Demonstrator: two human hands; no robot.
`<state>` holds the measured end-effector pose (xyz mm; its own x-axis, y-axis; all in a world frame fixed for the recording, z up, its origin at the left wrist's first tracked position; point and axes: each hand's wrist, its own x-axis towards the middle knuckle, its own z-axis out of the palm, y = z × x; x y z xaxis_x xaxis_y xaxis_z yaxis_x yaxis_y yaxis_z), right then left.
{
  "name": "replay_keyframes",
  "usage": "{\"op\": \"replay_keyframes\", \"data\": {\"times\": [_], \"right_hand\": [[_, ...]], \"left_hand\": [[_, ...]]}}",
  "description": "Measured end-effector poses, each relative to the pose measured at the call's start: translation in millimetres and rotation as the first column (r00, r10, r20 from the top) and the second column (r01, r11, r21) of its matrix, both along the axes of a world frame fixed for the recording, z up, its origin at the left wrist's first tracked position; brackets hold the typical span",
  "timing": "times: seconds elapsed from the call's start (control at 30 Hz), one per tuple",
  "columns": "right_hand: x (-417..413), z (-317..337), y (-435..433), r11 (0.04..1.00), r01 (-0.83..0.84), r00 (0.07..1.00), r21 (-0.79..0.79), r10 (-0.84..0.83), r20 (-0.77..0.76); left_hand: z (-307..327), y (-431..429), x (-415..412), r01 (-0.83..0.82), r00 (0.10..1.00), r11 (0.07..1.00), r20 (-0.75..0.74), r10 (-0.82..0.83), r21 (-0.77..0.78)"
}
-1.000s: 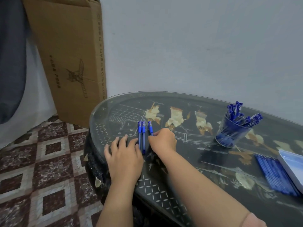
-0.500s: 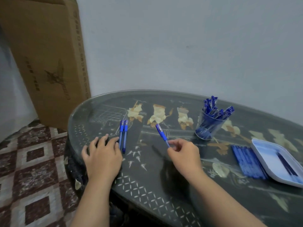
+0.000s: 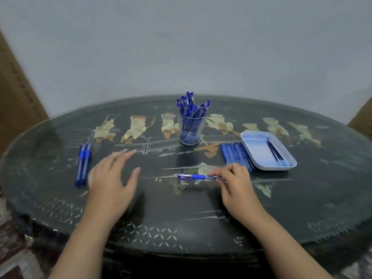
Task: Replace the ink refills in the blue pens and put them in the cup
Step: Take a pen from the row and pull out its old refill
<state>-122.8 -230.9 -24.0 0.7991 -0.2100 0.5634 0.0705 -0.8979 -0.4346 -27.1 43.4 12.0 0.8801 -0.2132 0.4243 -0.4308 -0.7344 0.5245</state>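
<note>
My right hand (image 3: 234, 183) pinches a blue pen (image 3: 194, 176) by its tip end, holding it level just above the table, cap pointing left. My left hand (image 3: 111, 179) hovers over the table with spread, straight fingers, blurred and holding nothing. Two blue pens (image 3: 83, 165) lie side by side to its left. A clear cup (image 3: 190, 128) with several blue pens stands at the middle back. A row of blue refills (image 3: 235, 155) lies beside a white tray (image 3: 251, 154) that holds a couple of dark refills (image 3: 274, 152).
The dark oval table (image 3: 181, 218) has a glass top with inlaid figures. A cardboard box (image 3: 16, 93) leans on the wall at the far left. Patterned floor tiles (image 3: 12, 258) show at the lower left.
My right hand has carried one pen from the group at the left toward the table's middle, now held level. My left hand has lifted off the two remaining pens and moved right.
</note>
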Motion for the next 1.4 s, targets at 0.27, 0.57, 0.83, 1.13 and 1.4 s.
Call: {"op": "replay_keyframes", "data": {"times": [0.27, 0.57, 0.83, 1.13, 1.4], "right_hand": [[-6, -7, -3, 0.993, -0.092, 0.995, 0.069, 0.094, -0.032], [-6, 1, 1, 0.994, -0.107, 0.994, -0.020, 0.107, -0.004], [-4, -1, -5, 0.976, -0.184, 0.983, 0.115, 0.182, 0.028], [-4, -2, -4, 0.975, -0.187, 0.980, 0.120, 0.175, 0.099], [-7, 0, -1, 0.976, -0.177, 0.980, 0.127, 0.164, 0.109]], "left_hand": [[-30, -82, -27, 0.348, 0.937, 0.937, -0.007, -0.348, -0.030], [-32, -96, -32, 0.348, 0.935, 0.922, -0.004, -0.354, -0.169], [-33, -98, -29, 0.342, 0.936, 0.921, -0.018, -0.351, -0.187], [-32, -99, -34, 0.216, 0.973, 0.976, 0.087, -0.212, -0.037], [-30, -100, -38, 0.179, 0.980, 0.983, 0.098, -0.173, -0.047]]}}
